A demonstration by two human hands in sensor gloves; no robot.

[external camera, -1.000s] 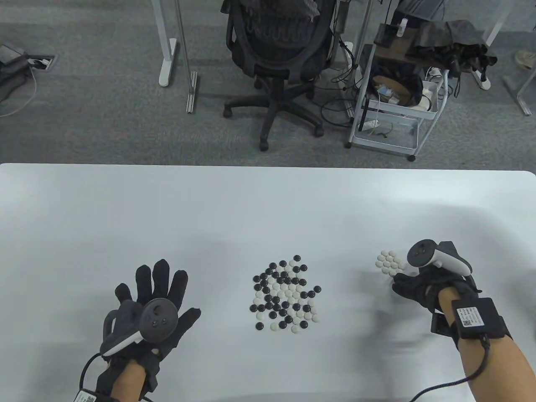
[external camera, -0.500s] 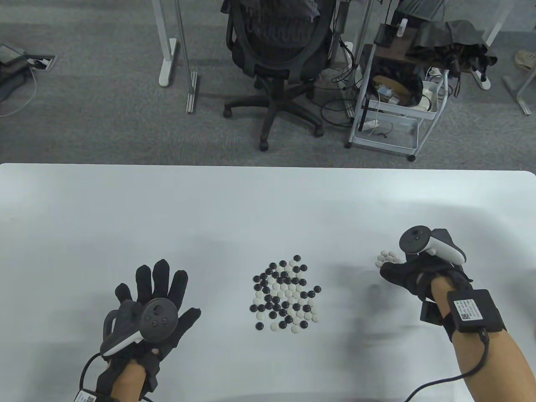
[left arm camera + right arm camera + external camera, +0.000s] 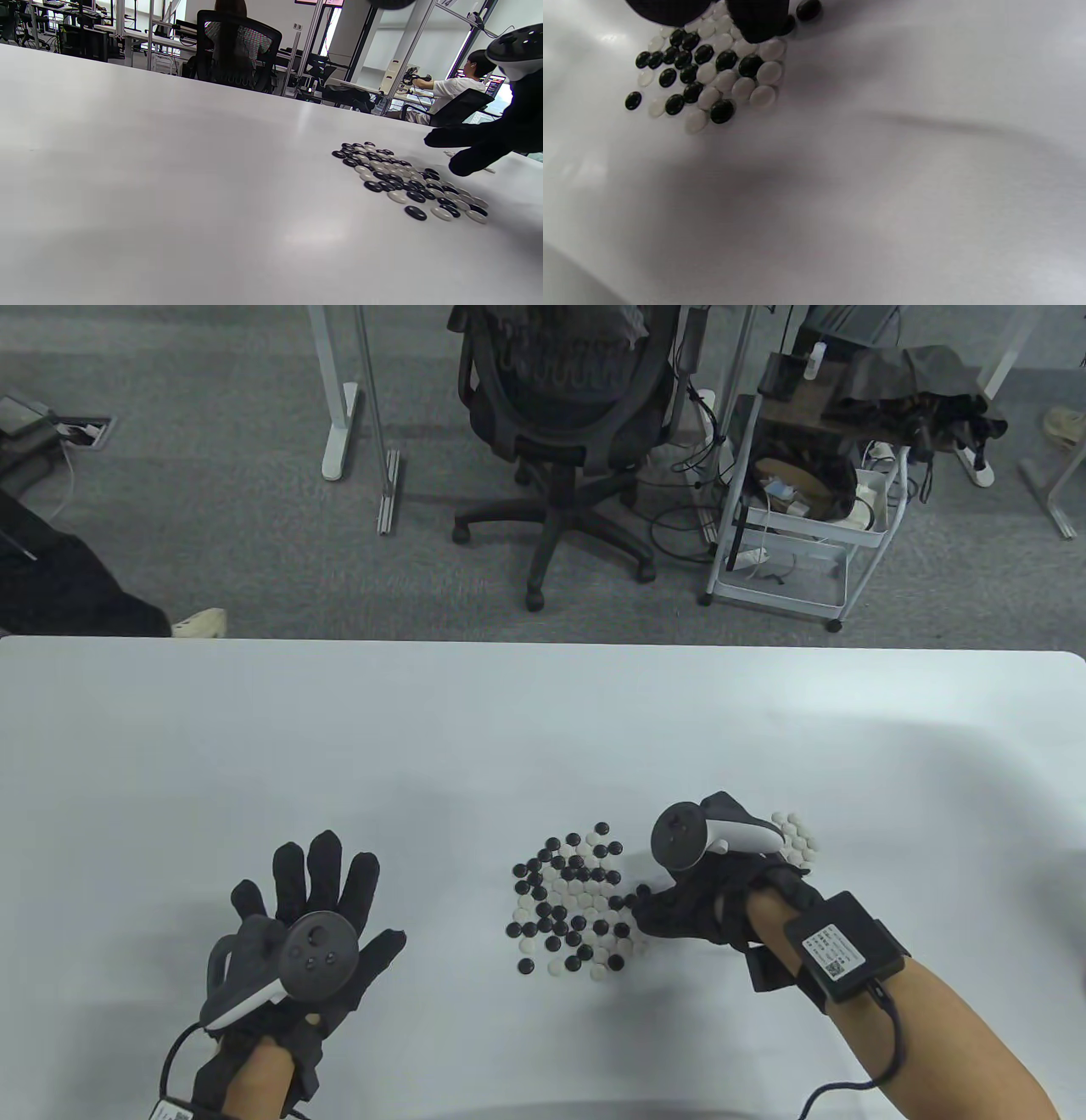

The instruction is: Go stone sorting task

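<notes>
Beyond the far edge of the white counter (image 3: 543, 712) stand a black office chair (image 3: 560, 415) and, to its right, a white wire trolley (image 3: 797, 517) loaded with cables and boxes. A person's dark trouser leg and pale shoe (image 3: 199, 622) show at the counter's far left edge.

The mixed pile of black and white stones (image 3: 570, 899) lies near the middle of the counter's near half, one stone deep and roughly round, with no clear long axis; a few black stones sit loose at its rim. Nothing stands between the pile and either hand.

The right hand (image 3: 696, 903) is at the pile's right edge, its fingertips (image 3: 757, 19) down among the outermost stones. From the wrist view the tips touch or hover just over a white stone, but whether they pinch one I cannot tell. Just behind this hand, to the pile's right, lies a small cluster of white stones (image 3: 795, 836), partly hidden by the tracker (image 3: 708, 836).

The left hand (image 3: 314, 916) lies well to the pile's left, palm down, fingers spread and straight, its grip empty.
</notes>
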